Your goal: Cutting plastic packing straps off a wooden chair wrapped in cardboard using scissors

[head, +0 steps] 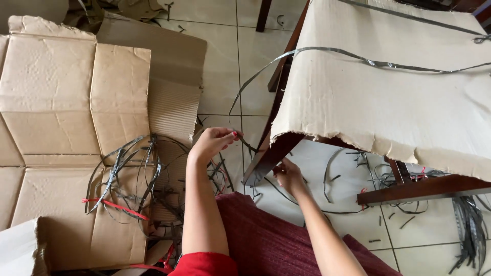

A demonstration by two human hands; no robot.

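A long thin grey strip (327,51) runs across a sheet of cardboard (388,97) draped over a dark wooden table, then curves down off its left edge. My left hand (212,143) pinches this strip just below the table's corner. My right hand (289,174) is lower, under the cardboard's torn edge beside the dark table leg (266,158), its fingers closed on the lower part of the strip. A dark red cloth (266,240) covers my lap.
Flattened cardboard boxes (61,102) lie on the tiled floor at the left, with a tangle of grey strips (135,174) and a red strip (115,207) on them. More loose strips (468,225) lie under the table at the right. A table crossbar (424,189) runs low.
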